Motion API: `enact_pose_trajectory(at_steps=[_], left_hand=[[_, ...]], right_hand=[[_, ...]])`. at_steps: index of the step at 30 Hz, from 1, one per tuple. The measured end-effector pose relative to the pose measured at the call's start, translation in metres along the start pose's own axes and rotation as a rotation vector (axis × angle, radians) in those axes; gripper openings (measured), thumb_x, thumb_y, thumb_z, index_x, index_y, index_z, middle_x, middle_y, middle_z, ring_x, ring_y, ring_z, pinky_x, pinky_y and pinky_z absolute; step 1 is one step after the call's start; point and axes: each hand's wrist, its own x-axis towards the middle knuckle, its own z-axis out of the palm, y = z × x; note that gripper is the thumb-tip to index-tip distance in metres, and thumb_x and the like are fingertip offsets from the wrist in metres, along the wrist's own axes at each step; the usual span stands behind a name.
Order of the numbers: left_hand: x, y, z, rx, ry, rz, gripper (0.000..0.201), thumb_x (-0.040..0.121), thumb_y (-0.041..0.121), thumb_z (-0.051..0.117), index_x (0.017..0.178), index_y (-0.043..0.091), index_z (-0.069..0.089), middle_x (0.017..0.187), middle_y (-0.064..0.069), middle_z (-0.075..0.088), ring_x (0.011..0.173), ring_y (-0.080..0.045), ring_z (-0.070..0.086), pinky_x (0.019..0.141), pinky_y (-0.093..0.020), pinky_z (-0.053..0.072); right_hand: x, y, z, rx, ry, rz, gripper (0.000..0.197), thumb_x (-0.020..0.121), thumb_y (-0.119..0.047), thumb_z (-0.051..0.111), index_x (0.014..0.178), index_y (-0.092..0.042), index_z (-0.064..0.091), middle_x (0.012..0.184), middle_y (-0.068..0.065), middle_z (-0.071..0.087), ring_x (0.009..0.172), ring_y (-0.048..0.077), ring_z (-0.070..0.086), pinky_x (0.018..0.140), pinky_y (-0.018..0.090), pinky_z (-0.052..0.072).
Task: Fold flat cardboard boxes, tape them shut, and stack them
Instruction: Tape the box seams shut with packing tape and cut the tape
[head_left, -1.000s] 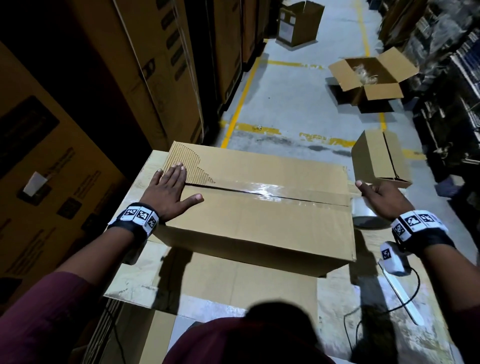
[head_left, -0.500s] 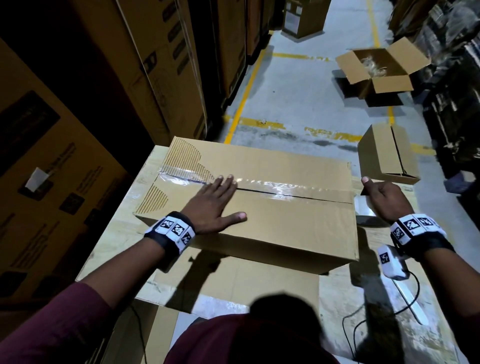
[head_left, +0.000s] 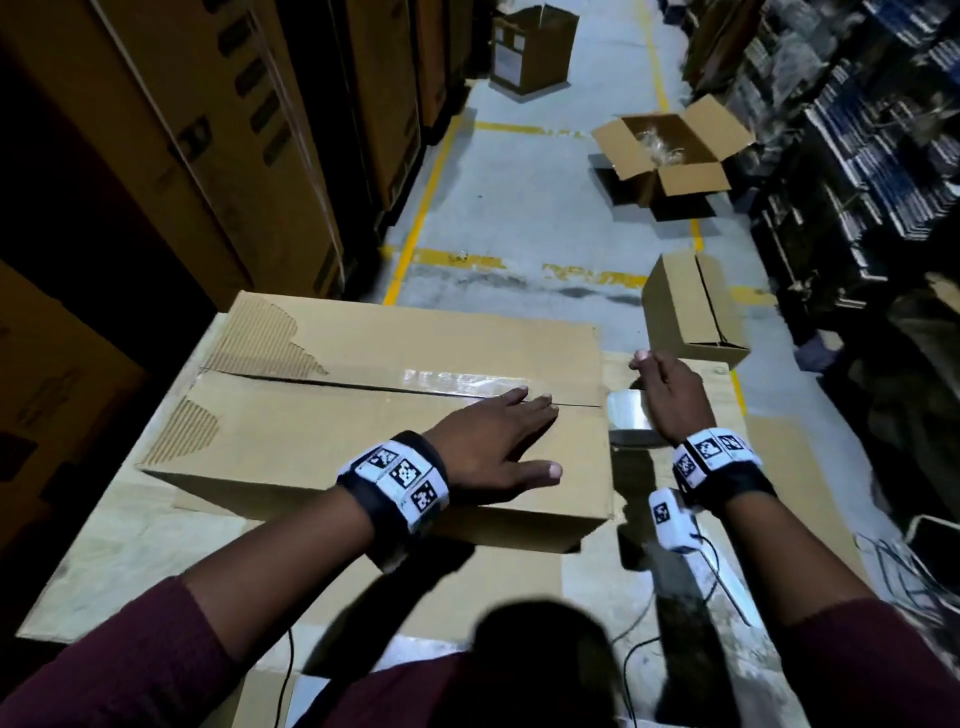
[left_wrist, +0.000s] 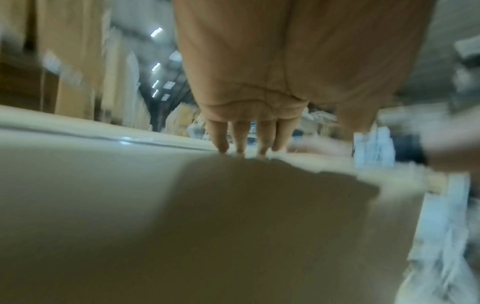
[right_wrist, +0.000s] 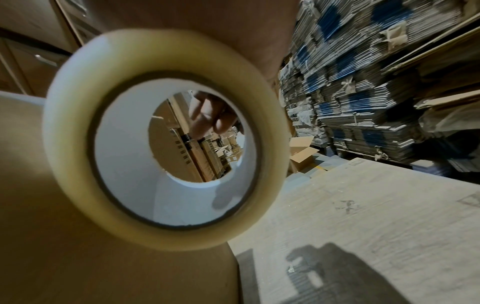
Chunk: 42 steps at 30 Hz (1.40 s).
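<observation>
A closed cardboard box (head_left: 363, 415) lies on the work surface with clear tape (head_left: 452, 382) along its centre seam. My left hand (head_left: 498, 441) lies flat on the box top near its right end, and its fingertips (left_wrist: 241, 148) press on the taped seam. Just past the box's right end, my right hand (head_left: 670, 395) grips a roll of clear tape (right_wrist: 166, 139), with a strip (head_left: 626, 410) stretched from the box to the roll. In the right wrist view the roll fills the frame and fingers show through its core.
The box rests on flat cardboard sheets (head_left: 156, 545) that cover the work surface. On the floor ahead are a closed small box (head_left: 691, 312), an open box (head_left: 670, 150) and a tall box (head_left: 535, 47). Big cartons (head_left: 208, 130) line the left; stacked flat boxes (right_wrist: 363, 92) fill the right.
My left hand has slid rightward along the taped seam from the box's left end to near its right end. The right hand has stayed by the right end with the roll.
</observation>
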Motion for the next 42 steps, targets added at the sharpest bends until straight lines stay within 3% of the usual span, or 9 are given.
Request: enact_pose_trajectory(at_steps=[4, 9, 13, 15, 20, 27, 31, 36, 42], left_hand=[[0.022, 0.020, -0.023, -0.047, 0.054, 0.016, 0.039, 0.090, 0.061, 0.050, 0.108, 0.027, 0.055, 0.103, 0.004, 0.066, 0.096, -0.024, 0.061, 0.083, -0.040, 0.052], [0.071, 0.029, -0.046, -0.039, 0.176, -0.023, 0.056, 0.094, 0.050, 0.059, 0.141, 0.022, 0.052, 0.141, -0.002, 0.057, 0.129, -0.023, 0.052, 0.104, -0.040, 0.046], [0.122, 0.017, -0.049, 0.154, 0.091, -0.192, 0.099, 0.083, 0.062, 0.067, 0.159, 0.022, 0.017, 0.167, -0.006, 0.010, 0.153, -0.030, 0.008, 0.121, -0.048, 0.017], [0.134, 0.005, -0.040, 0.183, 0.043, -0.266, 0.111, 0.075, 0.075, 0.066, 0.159, 0.024, 0.013, 0.166, -0.006, 0.014, 0.152, -0.030, 0.011, 0.121, -0.053, 0.015], [0.133, -0.014, -0.029, 0.092, 0.087, -0.247, 0.110, 0.068, 0.076, 0.072, 0.155, 0.026, 0.025, 0.159, -0.004, 0.032, 0.146, -0.029, 0.026, 0.117, -0.053, 0.021], [0.117, -0.012, -0.025, 0.048, 0.078, -0.253, 0.108, 0.070, 0.072, 0.072, 0.155, 0.025, 0.024, 0.157, -0.001, 0.034, 0.147, -0.026, 0.024, 0.118, -0.056, 0.016], [0.112, -0.003, -0.027, 0.084, 0.045, -0.259, 0.107, 0.077, 0.071, 0.067, 0.158, 0.025, 0.016, 0.164, -0.004, 0.020, 0.151, -0.026, 0.015, 0.120, -0.057, 0.011], [0.106, 0.013, -0.024, 0.041, 0.093, -0.170, 0.081, 0.085, 0.048, 0.073, 0.154, 0.027, 0.034, 0.165, -0.009, 0.017, 0.152, -0.027, 0.014, 0.122, -0.048, 0.016], [0.109, 0.017, -0.020, -0.027, 0.095, -0.085, 0.054, 0.088, 0.028, 0.073, 0.139, 0.022, 0.057, 0.162, -0.010, 0.024, 0.150, -0.025, 0.023, 0.120, -0.043, 0.024]], right_hand=[[-0.002, 0.016, -0.004, 0.051, -0.009, 0.110, 0.033, 0.105, -0.048, 0.045, 0.110, -0.018, 0.059, 0.101, 0.008, 0.072, 0.097, 0.027, 0.064, 0.078, 0.033, 0.039], [-0.022, 0.024, -0.018, 0.665, -0.180, 0.481, 0.071, 0.072, -0.073, 0.066, 0.114, -0.015, 0.061, 0.114, 0.015, 0.069, 0.097, 0.029, 0.069, 0.077, 0.042, 0.058], [-0.036, 0.053, -0.010, 1.106, -0.374, 0.682, 0.107, 0.053, -0.052, 0.097, 0.138, -0.007, 0.050, 0.131, 0.026, 0.064, 0.121, 0.042, 0.062, 0.089, 0.057, 0.057], [-0.040, 0.051, -0.006, 1.133, -0.357, 0.682, 0.104, 0.051, -0.043, 0.100, 0.136, -0.006, 0.052, 0.126, 0.025, 0.067, 0.119, 0.041, 0.064, 0.091, 0.055, 0.056], [-0.045, 0.034, -0.001, 0.989, -0.318, 0.588, 0.044, 0.085, -0.031, 0.077, 0.122, -0.012, 0.065, 0.108, 0.014, 0.076, 0.099, 0.027, 0.074, 0.078, 0.038, 0.063], [-0.070, 0.037, 0.023, 0.709, -0.338, 0.605, 0.051, 0.069, -0.062, 0.086, 0.102, -0.024, 0.077, 0.102, 0.016, 0.075, 0.088, 0.026, 0.068, 0.075, 0.040, 0.048], [-0.064, 0.062, 0.008, 0.556, -0.370, 0.635, 0.066, 0.080, -0.079, 0.063, 0.099, -0.016, 0.072, 0.073, 0.006, 0.067, 0.064, 0.023, 0.060, 0.062, 0.036, 0.048], [-0.087, 0.142, -0.015, -0.019, 0.009, 0.750, 0.034, 0.090, -0.037, 0.074, 0.107, -0.008, 0.069, 0.111, 0.014, 0.071, 0.102, 0.031, 0.067, 0.079, 0.029, 0.050], [-0.142, 0.196, -0.013, -0.485, -0.191, 0.767, 0.042, 0.069, -0.042, 0.084, 0.083, -0.009, 0.062, 0.084, 0.010, 0.069, 0.065, 0.024, 0.062, 0.052, 0.024, 0.046]])
